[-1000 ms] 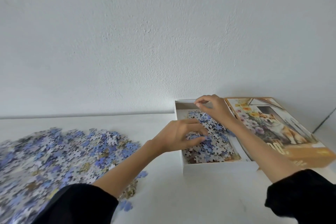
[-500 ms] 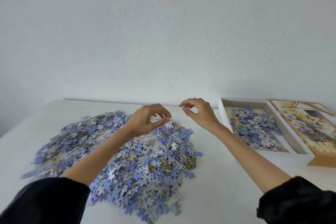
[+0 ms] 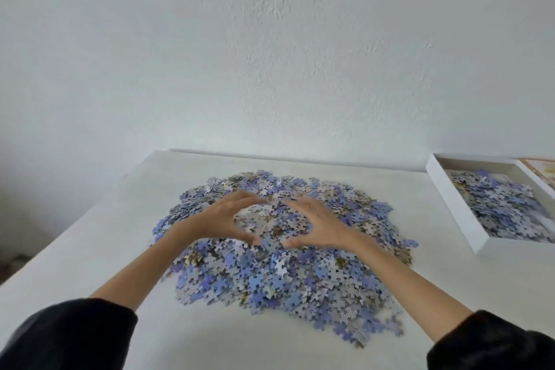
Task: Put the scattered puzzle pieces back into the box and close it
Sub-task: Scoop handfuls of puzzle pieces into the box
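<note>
A large heap of blue, lilac and grey puzzle pieces [image 3: 270, 279] lies in the middle of the white table [image 3: 105, 234]. My left hand [image 3: 222, 219] and my right hand [image 3: 318, 225] rest on the far half of the heap. Their fingers and thumbs are spread in wide curves that together ring a small mound of pieces. The open white box [image 3: 453, 210] sits at the right edge of the view with a layer of pieces [image 3: 504, 207] inside. A corner of the picture lid [image 3: 540, 168] shows beyond the box.
A white wall rises directly behind the table. The table's left edge runs diagonally at the left, with the floor below it. Bare tabletop lies between the heap and the box.
My hands left the box, swung left to the heap and came down onto it, spreading from a loose pinch to wide curves. The view turned left, pushing the box to the right edge.
</note>
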